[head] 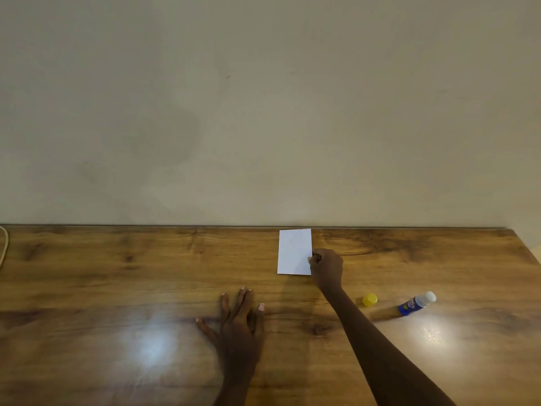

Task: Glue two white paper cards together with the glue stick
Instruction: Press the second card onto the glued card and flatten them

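A white card [294,251] lies at the far edge of the worktop [117,273], by the wall. The right hand [326,268] pinches its right edge with curled fingers. The left hand [238,320] rests flat, fingers spread, nearer. Right of the arm lie a yellow cap [369,299] and the uncapped glue stick [417,303].

Single head-worn wide-angle view, looking forward and down across the bench [117,288] toward a plain wall [263,98]. Wall fills upper half, bench the lower; both forearms enter from the bottom edge, close to camera. No second view.
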`<state>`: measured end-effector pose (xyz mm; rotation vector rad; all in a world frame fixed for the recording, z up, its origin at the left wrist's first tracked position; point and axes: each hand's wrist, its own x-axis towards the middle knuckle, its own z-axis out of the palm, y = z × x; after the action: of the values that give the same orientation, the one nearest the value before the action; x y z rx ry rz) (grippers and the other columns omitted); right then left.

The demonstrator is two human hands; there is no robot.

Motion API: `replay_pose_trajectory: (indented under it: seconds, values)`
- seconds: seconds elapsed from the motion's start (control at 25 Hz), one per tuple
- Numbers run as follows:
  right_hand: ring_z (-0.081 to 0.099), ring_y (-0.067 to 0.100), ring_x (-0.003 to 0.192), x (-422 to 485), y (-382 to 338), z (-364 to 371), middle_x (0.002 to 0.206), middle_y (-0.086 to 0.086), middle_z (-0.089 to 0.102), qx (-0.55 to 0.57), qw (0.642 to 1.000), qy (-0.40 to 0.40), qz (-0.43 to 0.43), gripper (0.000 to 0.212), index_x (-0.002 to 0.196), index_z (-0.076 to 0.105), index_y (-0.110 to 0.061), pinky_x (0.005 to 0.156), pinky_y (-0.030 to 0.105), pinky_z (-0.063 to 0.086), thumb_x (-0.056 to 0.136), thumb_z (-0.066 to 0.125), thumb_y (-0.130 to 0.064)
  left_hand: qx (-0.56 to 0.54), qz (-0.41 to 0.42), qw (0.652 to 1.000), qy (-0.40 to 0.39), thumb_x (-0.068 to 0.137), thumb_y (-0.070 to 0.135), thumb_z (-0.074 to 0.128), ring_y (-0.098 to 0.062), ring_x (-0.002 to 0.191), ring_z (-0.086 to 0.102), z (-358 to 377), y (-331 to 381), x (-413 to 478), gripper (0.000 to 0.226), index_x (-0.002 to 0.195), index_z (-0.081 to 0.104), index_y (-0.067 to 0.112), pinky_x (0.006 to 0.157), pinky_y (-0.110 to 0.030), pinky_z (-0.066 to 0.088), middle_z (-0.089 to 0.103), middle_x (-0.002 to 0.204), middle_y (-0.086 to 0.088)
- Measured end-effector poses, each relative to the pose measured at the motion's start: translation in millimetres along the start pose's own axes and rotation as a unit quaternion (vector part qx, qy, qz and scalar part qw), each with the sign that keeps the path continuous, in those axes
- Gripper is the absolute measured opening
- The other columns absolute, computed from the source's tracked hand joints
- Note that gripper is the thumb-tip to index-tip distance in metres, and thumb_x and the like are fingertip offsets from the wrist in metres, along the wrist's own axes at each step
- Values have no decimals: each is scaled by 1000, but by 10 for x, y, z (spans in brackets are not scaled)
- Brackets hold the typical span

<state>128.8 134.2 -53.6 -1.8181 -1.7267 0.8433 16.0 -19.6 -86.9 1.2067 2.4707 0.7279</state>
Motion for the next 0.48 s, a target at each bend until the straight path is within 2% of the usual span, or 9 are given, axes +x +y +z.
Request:
replay_pose_trajectory:
  seconds: [0.08, 0.2, 0.36, 0.48]
  values:
    - [60, 34, 87, -19, 27, 25, 98, 23, 67, -15, 1000, 14, -7, 18, 98, 62, 7, 70, 32, 45, 82, 53, 3, 1, -1, 1000, 1, 87, 44, 45, -17, 142, 13, -4, 6, -2, 44, 129, 41, 34, 106, -60, -17, 44, 141, 11]
    - [55, 34, 103, -43, 58, -13, 115, 23, 59, -19, 999, 28, -13, 31, 114, 54, 2, 81, 34, 45, 83, 53, 2, 4, -7, 1000, -1, 86, 45, 45, -16, 142, 12, 2, 9, 2, 44, 129, 41, 34, 106, -61, -17, 44, 141, 10]
    - [55, 34, 104, -110, 64, -301, 118, 23, 57, -11, 998, 34, -44, 31, 114, 54, 0, 84, 37, 44, 83, 54, -1, 14, -1, 1000, -20, 86, 46, 45, -17, 142, 13, -33, 38, -10, 47, 131, 39, 33, 105, -63, -14, 42, 142, 10]
    - [57, 35, 99, -142, 102, -798, 111, 21, 62, -8, 995, 54, -80, 26, 108, 58, 0, 81, 36, 44, 83, 56, -6, 13, 9, 999, -38, 86, 47, 46, -18, 142, 13, -80, 56, -32, 49, 132, 38, 32, 104, -66, -13, 39, 145, 10]
